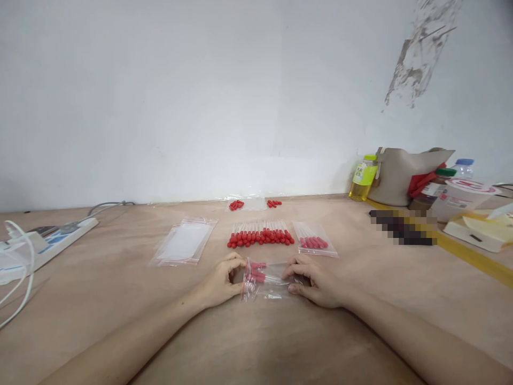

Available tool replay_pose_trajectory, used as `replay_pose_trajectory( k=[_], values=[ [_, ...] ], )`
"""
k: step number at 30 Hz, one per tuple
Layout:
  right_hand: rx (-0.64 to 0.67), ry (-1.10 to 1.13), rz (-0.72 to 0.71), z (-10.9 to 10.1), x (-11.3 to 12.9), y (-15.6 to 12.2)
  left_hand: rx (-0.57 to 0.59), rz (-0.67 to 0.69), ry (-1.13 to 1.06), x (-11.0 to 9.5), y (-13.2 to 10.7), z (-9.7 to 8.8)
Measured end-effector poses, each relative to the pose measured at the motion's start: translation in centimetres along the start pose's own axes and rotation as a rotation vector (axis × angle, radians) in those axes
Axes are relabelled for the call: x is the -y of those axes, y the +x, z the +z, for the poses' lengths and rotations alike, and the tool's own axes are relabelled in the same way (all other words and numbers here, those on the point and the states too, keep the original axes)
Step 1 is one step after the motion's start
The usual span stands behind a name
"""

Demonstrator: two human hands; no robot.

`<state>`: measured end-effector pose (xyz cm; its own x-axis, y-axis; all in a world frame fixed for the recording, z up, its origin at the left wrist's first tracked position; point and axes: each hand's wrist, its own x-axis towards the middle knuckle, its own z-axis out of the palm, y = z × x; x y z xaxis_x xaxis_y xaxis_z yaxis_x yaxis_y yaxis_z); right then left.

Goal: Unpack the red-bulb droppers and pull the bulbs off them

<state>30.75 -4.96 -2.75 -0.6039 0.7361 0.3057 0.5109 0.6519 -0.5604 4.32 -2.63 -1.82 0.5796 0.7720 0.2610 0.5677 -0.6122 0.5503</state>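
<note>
Transparent zip-seal bag (274, 291) is found directly in front of the pile of loose red-tipped sticks (260, 236), on the side nearer the person, with several red-tipped sticks contained in it. The red seal line of the bag is turned toward the left; the red tips are seen at that end, and the pale stems are pointed right. Whether the seal is fastened cannot be told.

The left end is gripped by the left hand (224, 280), with the fingers and thumb curled round its edge. The right end is gripped by the right hand (315, 280), with the fingertips laid over the film and the thumb set at the nearer side.

Left of the pile, a stack of flat zip-seal bags (184, 241) is noted on the wooden tabletop (240, 342). Just right of the pile, a filled bag (315, 243) is laid flat, with its red tips turned toward the person. Behind the pile, two small groups of red tips are seen against clear film (254, 203).

Well left of the pile, a white power strip (48, 248) is placed. Well right and behind, a yellow-green-capped bottle (363, 179), a grey handbag (395, 179) and a lidded cup (460, 202) are observed.
</note>
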Motion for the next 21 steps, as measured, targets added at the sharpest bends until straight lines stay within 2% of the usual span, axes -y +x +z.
replay_pose_trajectory(
  k=[7,16,21],
  values=[
    [0.0,0.034,0.01,0.1,-0.2,0.1,0.04,-0.028,-0.043,-0.6,-0.4,0.3],
    [-0.02,-0.011,-0.005,0.2,0.1,-0.1,0.046,0.014,-0.093,-0.9,-0.7,0.6],
    [-0.018,-0.021,-0.002,0.2,-0.1,-0.1,0.043,-0.064,-0.3,-0.2,-0.5,0.2]
  ],
)
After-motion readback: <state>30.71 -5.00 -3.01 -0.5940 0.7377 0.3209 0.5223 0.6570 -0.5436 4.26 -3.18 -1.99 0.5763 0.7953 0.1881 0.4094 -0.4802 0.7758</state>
